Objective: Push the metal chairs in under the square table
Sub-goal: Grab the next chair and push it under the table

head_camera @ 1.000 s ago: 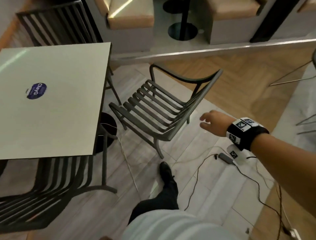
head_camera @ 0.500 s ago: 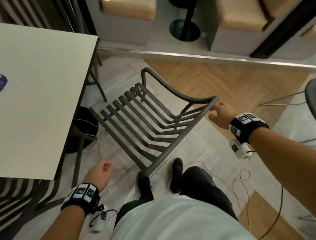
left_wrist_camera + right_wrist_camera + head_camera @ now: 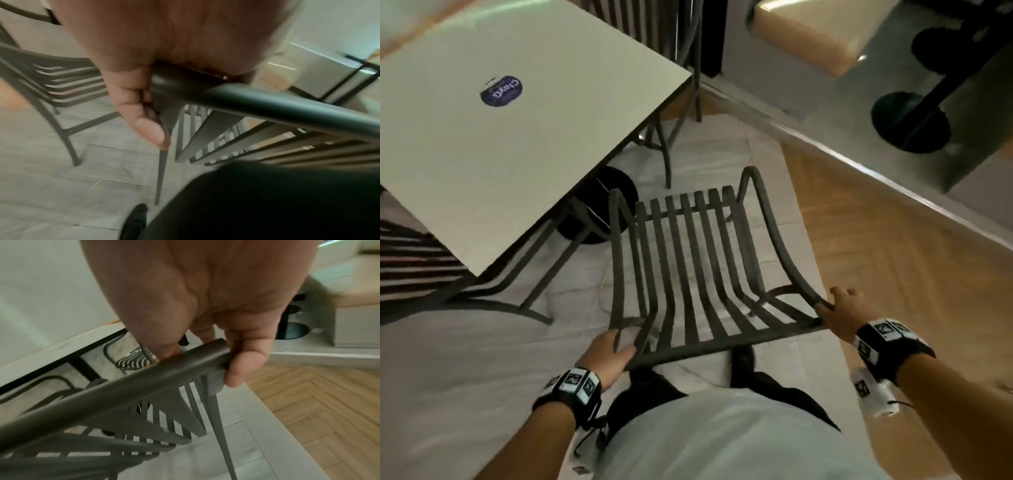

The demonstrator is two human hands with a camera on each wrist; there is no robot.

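While our left hand (image 3: 608,353) and right hand (image 3: 840,315) gripped the top rail of the metal chair (image 3: 688,260), it stood ahead of them, not yet under the counter (image 3: 482,144) beyond and leftward.

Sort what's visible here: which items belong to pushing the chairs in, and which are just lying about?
Part of the job:
- slatted metal chair, top rail held at each end by the left hand and right hand
- square white table
- second metal chair, at the table's left side

Just lying about:
- round blue sticker on the tabletop
- tan cushioned bench
- black pedestal base
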